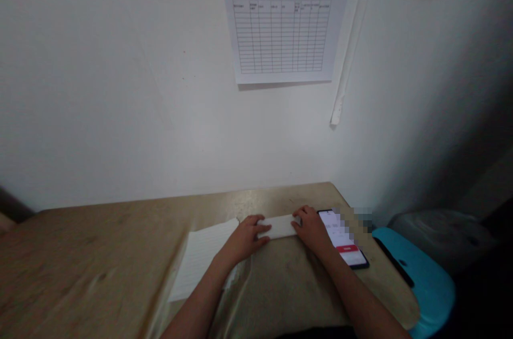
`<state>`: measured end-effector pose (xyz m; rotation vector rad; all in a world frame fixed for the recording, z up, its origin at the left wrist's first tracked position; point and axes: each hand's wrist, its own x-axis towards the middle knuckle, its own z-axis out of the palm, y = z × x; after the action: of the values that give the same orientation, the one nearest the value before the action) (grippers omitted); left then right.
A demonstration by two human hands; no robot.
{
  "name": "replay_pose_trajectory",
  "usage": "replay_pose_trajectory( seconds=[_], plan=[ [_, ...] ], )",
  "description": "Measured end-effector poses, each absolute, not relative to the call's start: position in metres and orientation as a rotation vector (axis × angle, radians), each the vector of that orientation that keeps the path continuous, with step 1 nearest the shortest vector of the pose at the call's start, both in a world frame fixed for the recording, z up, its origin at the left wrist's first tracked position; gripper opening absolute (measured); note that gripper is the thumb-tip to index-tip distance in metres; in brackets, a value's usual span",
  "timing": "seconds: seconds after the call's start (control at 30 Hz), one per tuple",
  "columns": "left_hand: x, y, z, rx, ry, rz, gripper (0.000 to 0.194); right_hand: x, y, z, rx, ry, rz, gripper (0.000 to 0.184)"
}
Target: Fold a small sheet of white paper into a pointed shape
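A narrow strip of folded white paper (279,226) lies between my two hands, low over the table or on it. My left hand (247,236) grips its left end, fingers on the far edge and thumb at the near edge. At the right end, my right hand (311,225) holds the strip the same way, with bent fingers. Lined white sheets (204,256) with a torn edge lie left of my left hand, partly hidden under my forearm. A phone (348,253) with a lit screen rests just right of my right hand.
The brown-covered table (100,264) meets a white wall. A printed grid sheet (282,34) hangs on the wall beside a loose white strip (348,61). A turquoise seat-like object (425,280) stands past the right table edge, near a clear plastic bag (436,232).
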<state>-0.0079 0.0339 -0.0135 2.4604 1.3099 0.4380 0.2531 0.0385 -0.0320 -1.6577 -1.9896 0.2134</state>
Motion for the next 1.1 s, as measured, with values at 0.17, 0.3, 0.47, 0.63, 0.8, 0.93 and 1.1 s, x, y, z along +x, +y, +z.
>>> replay_pose_trajectory(
  seconds=[0.17,0.3,0.47,0.63,0.8,0.93,1.1],
  plan=[
    [-0.0079,0.0337,-0.0134,2.475,1.311,0.444,0.037,0.2524,0.0395,-0.0322,-1.706,-1.945,0.206,0.022],
    [-0.0085,0.0351,-0.0152,2.482,1.314,0.439,0.039,0.2525,0.0392,-0.0322,-1.738,-1.915,0.198,0.028],
    [-0.0084,0.035,-0.0154,2.477,1.321,0.434,0.041,0.2524,0.0391,-0.0327,-1.757,-1.907,0.201,0.027],
    [-0.0079,0.034,-0.0139,2.475,1.327,0.43,0.042,0.2525,0.0401,-0.0332,-1.76,-1.908,0.203,0.027],
    [-0.0078,0.0341,-0.0136,2.477,1.317,0.439,0.042,0.2528,0.0387,-0.0314,-1.714,-1.94,0.189,0.023],
    [-0.0076,0.0347,-0.0144,2.479,1.314,0.432,0.042,0.2523,0.0366,-0.0291,-1.685,-1.96,0.17,0.023],
    [-0.008,0.0355,-0.0162,2.468,1.312,0.435,0.043,0.2517,0.036,-0.0274,-1.696,-1.955,0.183,0.023]
  ],
)
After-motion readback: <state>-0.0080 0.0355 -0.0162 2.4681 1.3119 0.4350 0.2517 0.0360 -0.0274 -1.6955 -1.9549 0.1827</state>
